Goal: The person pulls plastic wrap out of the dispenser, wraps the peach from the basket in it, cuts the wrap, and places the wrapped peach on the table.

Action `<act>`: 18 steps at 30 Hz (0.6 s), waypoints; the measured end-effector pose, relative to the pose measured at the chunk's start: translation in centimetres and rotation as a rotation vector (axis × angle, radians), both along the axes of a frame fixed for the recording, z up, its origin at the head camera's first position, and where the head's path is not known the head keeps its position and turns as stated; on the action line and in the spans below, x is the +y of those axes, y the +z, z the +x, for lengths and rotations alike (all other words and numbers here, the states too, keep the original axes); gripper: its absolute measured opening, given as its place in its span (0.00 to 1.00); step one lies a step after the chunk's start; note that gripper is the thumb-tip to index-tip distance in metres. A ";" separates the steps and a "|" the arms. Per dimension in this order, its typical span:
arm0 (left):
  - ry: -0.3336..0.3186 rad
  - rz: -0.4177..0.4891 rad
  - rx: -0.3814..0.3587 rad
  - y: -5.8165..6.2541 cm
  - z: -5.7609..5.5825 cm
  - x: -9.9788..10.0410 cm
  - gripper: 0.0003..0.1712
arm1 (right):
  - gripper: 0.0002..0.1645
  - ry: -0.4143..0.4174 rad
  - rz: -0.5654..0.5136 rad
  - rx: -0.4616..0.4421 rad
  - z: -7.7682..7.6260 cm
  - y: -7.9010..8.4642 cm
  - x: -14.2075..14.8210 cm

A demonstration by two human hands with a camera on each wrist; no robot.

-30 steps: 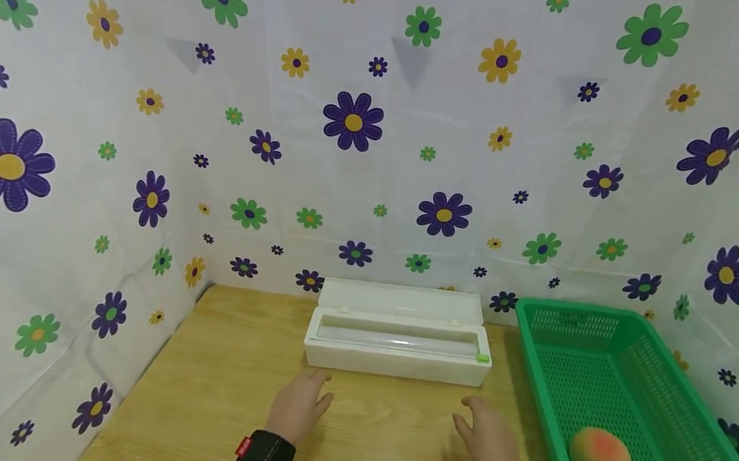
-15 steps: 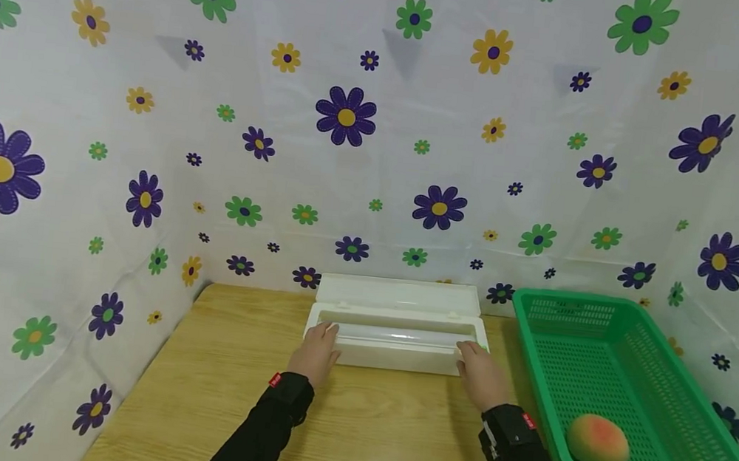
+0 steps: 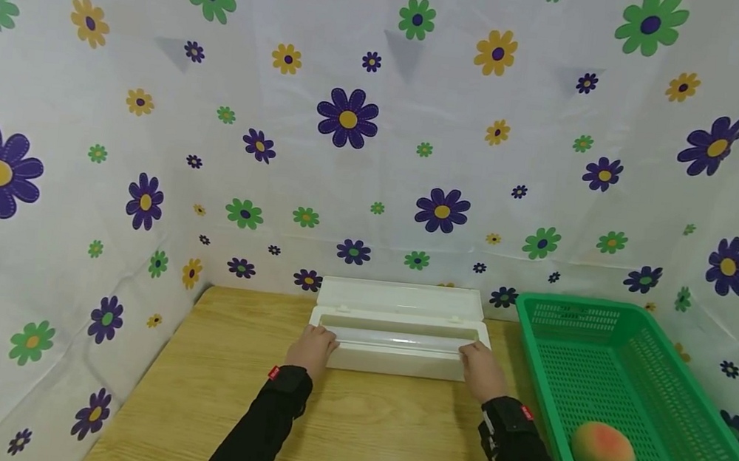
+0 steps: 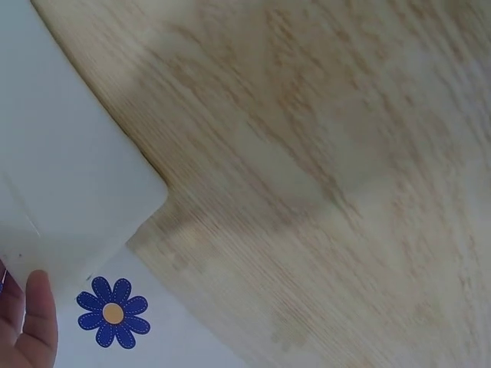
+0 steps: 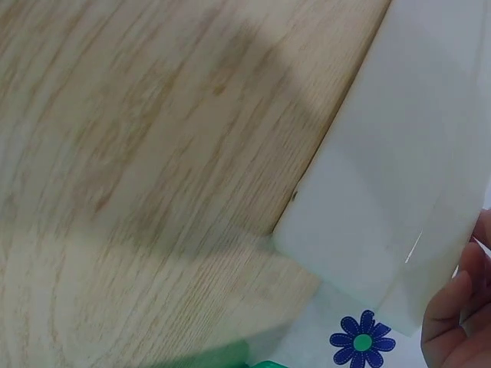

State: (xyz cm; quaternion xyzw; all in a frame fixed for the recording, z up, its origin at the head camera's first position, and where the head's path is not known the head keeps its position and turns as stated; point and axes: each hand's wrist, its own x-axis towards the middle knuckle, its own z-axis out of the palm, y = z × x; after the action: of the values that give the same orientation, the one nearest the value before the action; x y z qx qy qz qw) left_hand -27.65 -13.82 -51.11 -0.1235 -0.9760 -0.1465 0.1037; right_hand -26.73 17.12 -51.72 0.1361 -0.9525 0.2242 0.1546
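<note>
A white cling film dispenser [image 3: 397, 361] stands at the back of the table with its lid [image 3: 401, 298] raised. Across its open slot lies a roll of clear cling film [image 3: 399, 339]. My left hand [image 3: 313, 350] is at the left front corner, fingers curled at the rim, pinching the film there. At the right front corner my right hand [image 3: 483, 371] does the same. In the left wrist view the thumb [image 4: 41, 307] shows by the box's upper edge; the right thumb [image 5: 446, 307] appears likewise. The film between the fingertips is too clear to make out.
On the right a green plastic basket [image 3: 530, 394] holds a peach [image 3: 603, 452]. A white flowered cloth [image 3: 384, 76] hangs behind and at both sides. The wooden table [image 3: 384, 425] reaches up to that cloth.
Both hands have moved forward from the bare table to the dispenser's front corners. Since half a second ago their fingers have curled in at the rim. Basket and peach have stayed put.
</note>
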 end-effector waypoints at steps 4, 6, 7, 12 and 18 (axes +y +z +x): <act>0.028 0.039 -0.062 0.3 -0.4 0.0 0.08 | 0.05 -0.036 0.004 -0.029 -0.4 0.1 0.0; 0.047 0.083 -0.089 0.5 -0.7 0.0 0.07 | 0.05 -0.055 -0.004 -0.045 -0.6 0.2 -0.1; 0.056 0.106 -0.099 0.6 -0.9 0.0 0.07 | 0.05 -0.063 -0.009 -0.047 -0.7 0.3 -0.1; 0.087 0.139 -0.130 1.0 -1.6 0.0 0.06 | 0.04 -0.081 -0.025 -0.063 -1.1 0.9 -0.1; 0.089 0.125 -0.149 1.1 -2.0 0.2 0.06 | 0.05 -0.101 0.072 -0.112 -1.7 1.4 -0.3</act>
State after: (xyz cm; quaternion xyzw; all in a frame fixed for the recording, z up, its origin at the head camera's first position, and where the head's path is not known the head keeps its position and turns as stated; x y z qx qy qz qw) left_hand -29.70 -13.62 -49.98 -0.0622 -0.9745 -0.2109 0.0448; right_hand -28.46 16.81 -50.37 0.0805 -0.9728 0.1890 0.1070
